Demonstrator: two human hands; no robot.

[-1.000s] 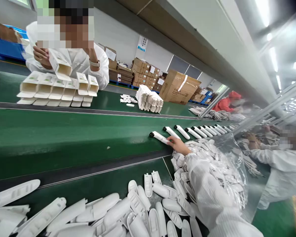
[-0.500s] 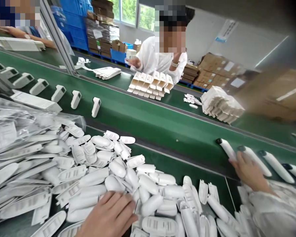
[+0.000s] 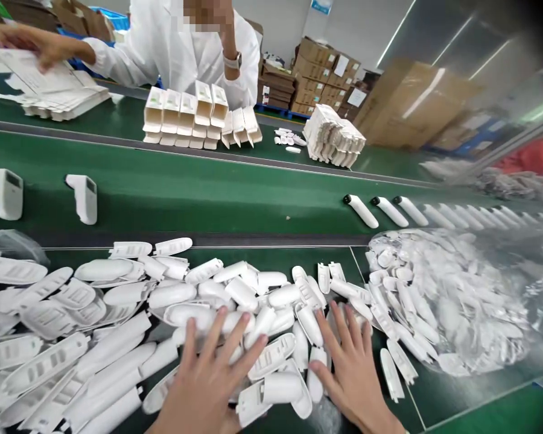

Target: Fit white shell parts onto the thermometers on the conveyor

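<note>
My left hand [image 3: 215, 367] lies palm down with its fingers spread over a heap of white plastic shell pieces [image 3: 172, 294]. To its right, my right hand [image 3: 350, 367] is also spread flat, touching the right part of the same heap. Neither hand is closed round a piece. Between them lie several loose shells, some with the hollow, slotted side up, such as a shell half [image 3: 274, 355]. A pair of narrow shells [image 3: 397, 369] sits just right of my right hand.
A green conveyor belt [image 3: 235, 193] crosses ahead, carrying white handheld thermometers [image 3: 87, 199] at left and a row of white bodies [image 3: 391, 212] at right. A clear bag of white parts [image 3: 470, 301] lies right. Opposite, a person in white [image 3: 172, 48] sits behind open cartons [image 3: 185, 117].
My right hand has left the white body on the belt and come down onto the shell heap. My left hand has spread its fingers. The view has swung right.
</note>
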